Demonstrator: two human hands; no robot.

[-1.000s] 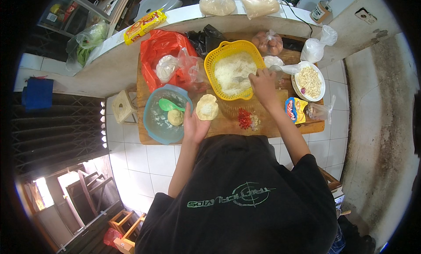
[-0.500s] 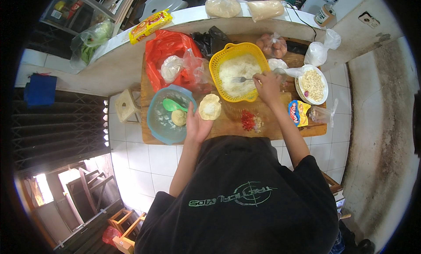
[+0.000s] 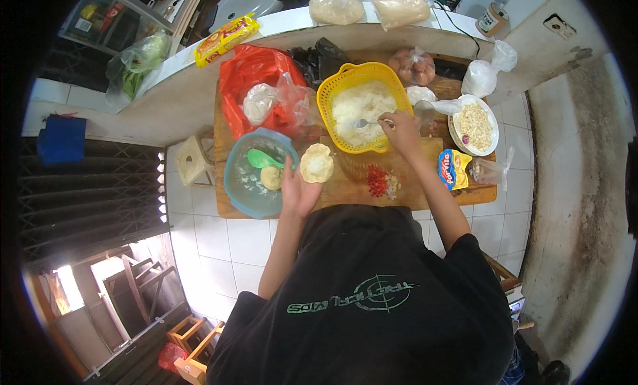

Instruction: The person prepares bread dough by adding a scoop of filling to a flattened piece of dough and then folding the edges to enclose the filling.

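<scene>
My left hand (image 3: 299, 192), palm up, holds a thin cup-shaped round of pale dough (image 3: 316, 164) on its fingers. A small heap of white shreds (image 3: 319, 163) lies in the middle of the dough. My right hand (image 3: 403, 133) pinches a metal fork (image 3: 369, 123) over the yellow perforated basket (image 3: 323, 98). The fork's tines are down in the white shredded food (image 3: 362, 104) that fills the basket, partly hidden by it. Beside my left hand is a translucent blue bowl (image 3: 242, 195), with a green spoon (image 3: 258, 160) and a ball of dough (image 3: 271, 178) inside.
Chopped red pieces (image 3: 377, 183) lie on the wooden table (image 3: 419, 193) near me. A red plastic bag (image 3: 240, 73) stands at the back left. To the right are a white bowl of pale chopped food (image 3: 476, 126), a yellow-and-blue packet (image 3: 452, 170) and a bag of eggs (image 3: 413, 66).
My right hand has shifted slightly left, and the fork's tines have sunk into the white shreds. My left hand with the dough round stays nearly still.
</scene>
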